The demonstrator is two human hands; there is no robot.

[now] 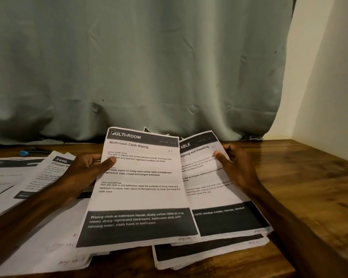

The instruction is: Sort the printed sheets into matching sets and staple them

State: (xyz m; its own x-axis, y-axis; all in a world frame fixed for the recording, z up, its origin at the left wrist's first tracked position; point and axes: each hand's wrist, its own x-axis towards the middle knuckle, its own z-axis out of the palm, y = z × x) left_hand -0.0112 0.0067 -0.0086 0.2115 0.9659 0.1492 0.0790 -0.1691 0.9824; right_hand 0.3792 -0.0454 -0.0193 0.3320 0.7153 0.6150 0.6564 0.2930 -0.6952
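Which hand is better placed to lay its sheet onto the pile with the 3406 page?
Left, probably. The left hand pinches the Multi-room sheet right beside the 3406 page; the right hand holds the other sheet on the far side.

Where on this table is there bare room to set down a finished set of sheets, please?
Bare wood shows on the table's right side, between the right hand and the wall. A thin strip also runs along the curtain at the back left. The left and centre are crowded with overlapping sheets.
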